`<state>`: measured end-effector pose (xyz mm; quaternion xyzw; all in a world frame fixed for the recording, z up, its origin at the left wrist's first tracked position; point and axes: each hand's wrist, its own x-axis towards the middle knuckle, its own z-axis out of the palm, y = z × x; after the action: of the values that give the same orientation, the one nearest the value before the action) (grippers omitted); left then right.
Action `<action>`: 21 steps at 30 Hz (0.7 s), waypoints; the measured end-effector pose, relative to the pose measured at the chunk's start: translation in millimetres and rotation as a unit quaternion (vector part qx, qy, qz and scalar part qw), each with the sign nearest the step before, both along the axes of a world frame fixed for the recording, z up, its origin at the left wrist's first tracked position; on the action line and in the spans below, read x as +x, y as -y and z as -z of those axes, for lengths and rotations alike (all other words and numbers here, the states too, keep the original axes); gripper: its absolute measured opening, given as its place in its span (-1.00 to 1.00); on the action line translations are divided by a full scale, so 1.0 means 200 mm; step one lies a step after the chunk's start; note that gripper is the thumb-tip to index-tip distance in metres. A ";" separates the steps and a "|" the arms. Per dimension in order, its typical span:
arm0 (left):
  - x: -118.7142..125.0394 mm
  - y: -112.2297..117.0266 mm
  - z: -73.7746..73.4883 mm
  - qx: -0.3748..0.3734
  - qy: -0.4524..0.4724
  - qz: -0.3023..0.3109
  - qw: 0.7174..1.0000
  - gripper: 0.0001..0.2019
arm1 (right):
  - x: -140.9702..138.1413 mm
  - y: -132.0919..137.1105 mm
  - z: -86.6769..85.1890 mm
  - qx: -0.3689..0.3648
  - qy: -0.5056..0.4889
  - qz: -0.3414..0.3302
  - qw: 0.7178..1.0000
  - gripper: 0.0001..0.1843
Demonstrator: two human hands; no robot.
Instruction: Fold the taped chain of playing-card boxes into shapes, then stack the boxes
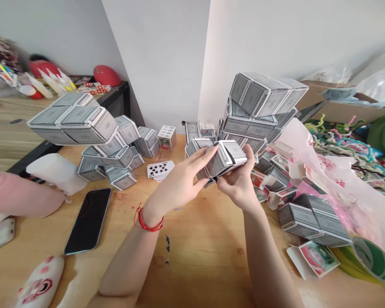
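Note:
Between my two hands, raised over the middle of the table, is a block of boxes made from grey patterned playing cards [218, 159]. My left hand [188, 173] presses on its left side, fingers over the top. Gripping the right end, my right hand [239, 182] has the thumb low and fingers around the side. A dark gap shows between two boxes of the block. Behind it rises a tall stack of card boxes [253, 111]. At the left stands another stack of card boxes [80, 119]. Loose playing cards [160, 170] lie beside my left hand.
A black phone [89, 220] lies left, near a white roll [56, 171] and a pink cylinder [22, 194]. Card cartons [317, 259], another card-box block [314, 220] and a tape roll [365, 259] are at right. A cardboard box [327, 105] stands behind.

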<state>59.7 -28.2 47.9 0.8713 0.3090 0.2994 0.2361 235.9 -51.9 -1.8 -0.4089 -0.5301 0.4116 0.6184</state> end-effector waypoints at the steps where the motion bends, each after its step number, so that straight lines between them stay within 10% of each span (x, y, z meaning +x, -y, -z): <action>1: 0.01 0.00 0.00 0.003 0.003 0.000 1.000 -0.24 | 0.00 0.00 0.00 0.005 0.002 0.008 1.000 0.14; 21: 0.06 0.01 0.03 0.049 0.045 -0.010 0.998 -0.28 | -0.02 0.01 -0.03 0.038 0.035 0.038 0.998 -0.01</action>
<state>71.7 -29.9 42.4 0.8644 0.2914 0.3556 0.2034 232.8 -54.5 3.9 -0.4190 -0.5506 0.3524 0.6302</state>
